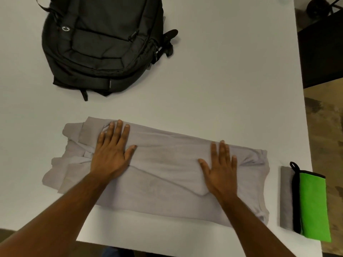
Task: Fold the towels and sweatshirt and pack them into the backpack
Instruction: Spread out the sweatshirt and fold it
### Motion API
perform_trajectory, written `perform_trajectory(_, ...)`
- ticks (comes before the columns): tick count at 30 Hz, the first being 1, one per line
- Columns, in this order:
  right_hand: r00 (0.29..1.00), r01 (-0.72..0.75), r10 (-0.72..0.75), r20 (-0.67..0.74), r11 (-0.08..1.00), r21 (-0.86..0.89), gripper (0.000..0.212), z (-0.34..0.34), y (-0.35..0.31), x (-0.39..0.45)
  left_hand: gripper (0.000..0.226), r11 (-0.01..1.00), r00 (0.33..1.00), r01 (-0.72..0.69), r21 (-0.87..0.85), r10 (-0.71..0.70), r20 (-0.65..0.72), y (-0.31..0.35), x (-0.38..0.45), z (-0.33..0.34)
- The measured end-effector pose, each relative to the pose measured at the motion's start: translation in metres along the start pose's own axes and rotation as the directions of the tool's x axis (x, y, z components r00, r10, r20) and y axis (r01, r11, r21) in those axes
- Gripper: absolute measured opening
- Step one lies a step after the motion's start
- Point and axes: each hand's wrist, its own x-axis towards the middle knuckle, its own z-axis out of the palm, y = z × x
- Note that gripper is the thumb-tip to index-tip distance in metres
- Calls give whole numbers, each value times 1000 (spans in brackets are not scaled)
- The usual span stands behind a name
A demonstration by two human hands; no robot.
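Note:
A light grey sweatshirt (163, 164) lies folded into a long band across the near part of the white table (222, 80). My left hand (113, 151) presses flat on its left part, fingers straight and spread. My right hand (220, 169) presses flat on its right part, fingers straight. A black backpack (100, 43) lies at the far left of the table, its zips closed as far as I can see. Folded towels lie at the near right corner: a green one with black trim (313, 206) on top of a grey one (286, 197).
The table's right edge runs close beside the towels, with patterned floor (328, 136) beyond it. A dark piece of furniture (321, 52) stands at the far right. The near table edge lies just below the sweatshirt.

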Motion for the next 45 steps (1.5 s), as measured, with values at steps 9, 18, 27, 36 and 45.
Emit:
perform_trajectory(9, 998, -37, 38, 54, 999, -17, 88, -1, 6, 1, 75, 1000, 1000, -9, -27, 9, -2, -1, 0, -3)
perform_trajectory(18, 994, 107, -106, -21, 989, 100, 87, -11, -110, 0, 66, 992, 988, -116, 55, 121, -94, -8, -33, -1)
perform_trajectory(27, 952, 300, -302, 50, 953, 45, 77, 17, -151, -11, 69, 988, 993, -90, 126, 99, -66, -49, -46, 0)
perform_trajectory(36, 956, 289, -289, 48, 957, -5, 76, 21, -154, -11, 58, 983, 983, -103, -154, 77, -165, -55, -45, -8)
perform_trajectory(45, 944, 321, -327, -36, 893, 317, 65, 11, -241, -36, 79, 777, 844, 394, -492, -518, -142, -74, -37, -36)
